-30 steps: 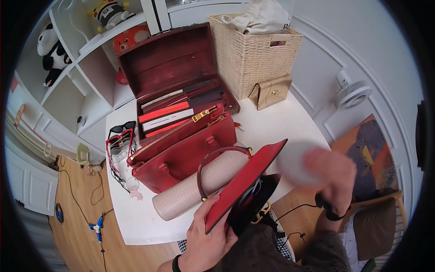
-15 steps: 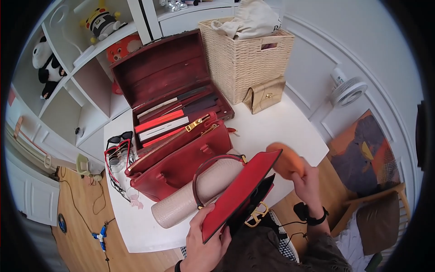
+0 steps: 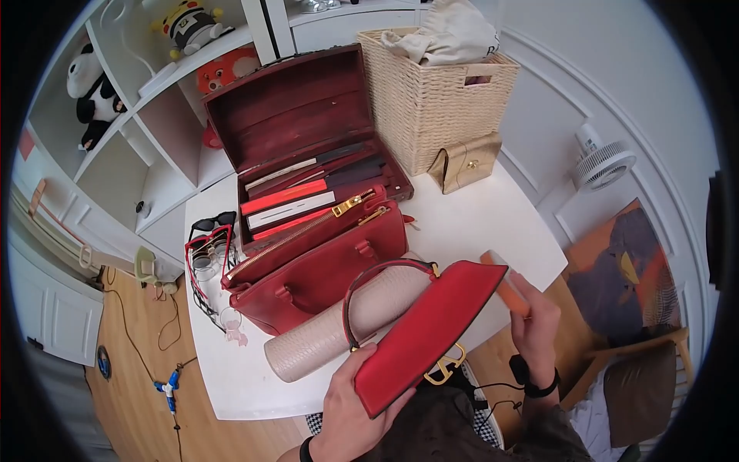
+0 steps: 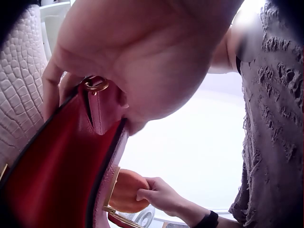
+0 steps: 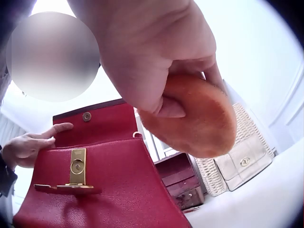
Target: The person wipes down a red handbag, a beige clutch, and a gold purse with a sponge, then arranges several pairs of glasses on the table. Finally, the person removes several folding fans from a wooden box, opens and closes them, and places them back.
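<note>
My left hand (image 3: 350, 404) grips one end of a small red handbag (image 3: 431, 331), tilted above the table's front edge. A gold V-shaped clasp (image 3: 445, 365) sits on its lower side. In the right wrist view, the bag's flap (image 5: 107, 126) is lifted, with fingers of the left hand at its edge. The red interior (image 4: 57, 166) shows in the left wrist view. My right hand (image 3: 536, 327) pinches an oval orange pad (image 5: 204, 128) between thumb and fingers, close beside the bag's far end. Under the bag lies a pale, crocodile-textured roll (image 3: 308, 350).
A larger red handbag (image 3: 331, 269) stands behind the roll. Beyond it are an open dark-red trunk (image 3: 289, 108) of folders, a wicker basket (image 3: 431, 108) and a gold clutch (image 3: 469, 163). Glasses (image 3: 208, 242) lie at the left. A chair (image 3: 639, 385) stands at right.
My right hand has come in from the right to the small bag's far end, its pad turned edge-on. The bag has tilted, so its dark opening is hidden from the head view.
</note>
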`<state>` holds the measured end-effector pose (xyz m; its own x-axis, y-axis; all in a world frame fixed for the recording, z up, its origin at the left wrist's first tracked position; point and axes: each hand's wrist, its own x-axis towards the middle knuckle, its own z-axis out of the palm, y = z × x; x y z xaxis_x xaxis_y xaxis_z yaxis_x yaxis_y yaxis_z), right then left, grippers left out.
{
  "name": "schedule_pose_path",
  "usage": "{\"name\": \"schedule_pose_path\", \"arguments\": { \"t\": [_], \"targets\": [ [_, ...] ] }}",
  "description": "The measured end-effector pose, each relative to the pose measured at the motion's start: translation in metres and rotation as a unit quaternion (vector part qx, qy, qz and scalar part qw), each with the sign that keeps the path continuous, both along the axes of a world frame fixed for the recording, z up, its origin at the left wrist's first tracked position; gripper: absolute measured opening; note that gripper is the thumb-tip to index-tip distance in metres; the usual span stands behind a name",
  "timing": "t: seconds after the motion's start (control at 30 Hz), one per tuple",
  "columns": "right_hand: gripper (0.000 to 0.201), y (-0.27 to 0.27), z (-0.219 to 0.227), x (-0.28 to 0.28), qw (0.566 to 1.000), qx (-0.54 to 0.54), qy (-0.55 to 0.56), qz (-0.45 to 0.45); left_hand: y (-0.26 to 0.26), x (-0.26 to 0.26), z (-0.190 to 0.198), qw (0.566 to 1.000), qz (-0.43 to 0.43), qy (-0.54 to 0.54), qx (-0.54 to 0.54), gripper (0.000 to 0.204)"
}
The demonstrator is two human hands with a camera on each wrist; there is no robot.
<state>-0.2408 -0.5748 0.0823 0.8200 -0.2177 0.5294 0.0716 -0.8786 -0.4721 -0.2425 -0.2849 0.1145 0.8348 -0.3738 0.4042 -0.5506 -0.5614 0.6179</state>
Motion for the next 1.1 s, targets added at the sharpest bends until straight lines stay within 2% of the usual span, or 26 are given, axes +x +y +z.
{"name": "schedule_pose_path", "arguments": {
  "t": [0.03,0.07,0.13,0.2,0.27,0.33,0.37,0.4,0.43,0.47,0.5,0.53,0.57,0.6,0.67,0.7,0.73,0.77,0.83,0.9,0.93,0.97,1.0,1.07,1.1],
  "targets": [
    [0.042,0.009,0.010,-0.007,0.990,0.127,0.049,-0.033,0.000,-0.001,0.001,0.999,-0.010,0.047,-0.018,0.055],
    [0.042,0.012,0.006,-0.011,0.990,0.126,0.049,-0.031,-0.001,-0.002,-0.001,0.999,-0.009,0.047,-0.019,0.055],
    [0.041,0.019,0.003,-0.015,0.997,0.064,0.005,0.047,-0.003,-0.003,-0.005,0.998,-0.018,0.045,-0.029,0.059],
    [0.039,0.028,0.005,-0.012,0.997,0.049,0.012,0.056,-0.002,-0.004,-0.006,0.997,-0.011,0.056,-0.048,0.063],
    [0.029,0.020,0.004,-0.012,0.998,0.037,-0.003,0.052,0.002,-0.004,-0.007,0.995,0.000,0.070,-0.069,0.067],
    [0.031,0.012,-0.007,-0.023,0.998,0.061,0.011,0.031,0.017,-0.003,-0.009,0.991,-0.044,0.119,0.036,0.029],
    [0.033,0.012,-0.021,-0.024,0.988,0.095,-0.119,-0.015,0.022,-0.003,-0.011,0.991,-0.040,0.124,0.033,0.029],
    [0.035,0.015,-0.024,-0.021,0.959,0.128,-0.247,-0.058,0.026,0.000,-0.013,0.993,-0.071,0.091,0.014,0.035],
    [0.030,0.027,-0.030,-0.021,0.896,0.278,-0.344,-0.047,0.030,0.003,-0.014,0.993,-0.101,0.058,-0.003,0.042],
    [0.030,0.033,-0.031,-0.022,0.899,0.279,-0.336,-0.041,0.032,0.005,-0.014,0.994,-0.093,0.063,-0.006,0.042],
    [0.028,0.038,-0.029,-0.024,0.914,0.157,-0.373,0.027,0.034,0.008,-0.013,0.988,-0.121,0.079,-0.053,0.030],
    [0.025,0.041,-0.027,-0.028,0.910,0.034,-0.402,0.098,0.037,0.011,-0.012,0.980,-0.145,0.094,-0.102,0.017],
    [0.021,0.035,-0.020,-0.036,0.898,-0.023,-0.362,0.248,0.041,0.015,-0.006,0.973,-0.171,0.111,-0.111,0.017],
    [0.017,0.029,-0.014,-0.043,0.861,-0.077,-0.316,0.392,0.044,0.019,-0.001,0.973,-0.156,0.121,-0.116,0.017],
    [0.018,0.045,-0.019,-0.046,0.836,-0.115,-0.271,0.463,0.052,0.028,0.008,0.938,-0.221,0.199,-0.176,0.014],
    [0.018,0.053,-0.016,-0.045,0.833,-0.110,-0.266,0.474,0.054,0.029,0.017,0.928,-0.228,0.225,-0.190,0.019],
    [0.019,0.060,-0.008,-0.042,0.815,-0.155,-0.215,0.514,0.056,0.030,0.022,0.928,-0.218,0.229,-0.196,0.019],
    [0.021,0.068,-0.004,-0.038,0.793,-0.200,-0.165,0.552,0.057,0.032,0.025,0.926,-0.249,0.237,-0.158,0.022],
    [0.022,0.088,-0.003,-0.032,0.787,-0.197,-0.171,0.559,0.058,0.033,0.027,0.919,-0.298,0.232,-0.112,0.034],
    [0.023,0.106,-0.005,-0.029,0.783,-0.196,-0.177,0.564,0.059,0.030,0.030,0.920,-0.290,0.244,-0.100,0.037],
    [0.025,0.115,-0.008,-0.027,0.777,-0.228,-0.118,0.575,0.059,0.029,0.032,0.921,-0.286,0.252,-0.082,0.040],
    [0.028,0.119,-0.011,-0.026,0.768,-0.259,-0.060,0.582,0.059,0.026,0.030,0.941,-0.268,0.201,-0.054,0.043],
    [0.028,0.119,-0.016,-0.027,0.768,-0.260,-0.061,0.582,0.058,0.025,0.029,0.941,-0.267,0.200,-0.054,0.043],
    [0.029,0.114,-0.026,-0.032,0.739,-0.188,-0.009,0.647,0.056,0.023,0.026,0.968,-0.223,0.118,0.002,0.042],
    [0.023,0.108,-0.022,-0.030,0.734,-0.177,-0.041,0.654,0.055,0.021,0.024,0.968,-0.223,0.117,0.002,0.042]
  ]
}}
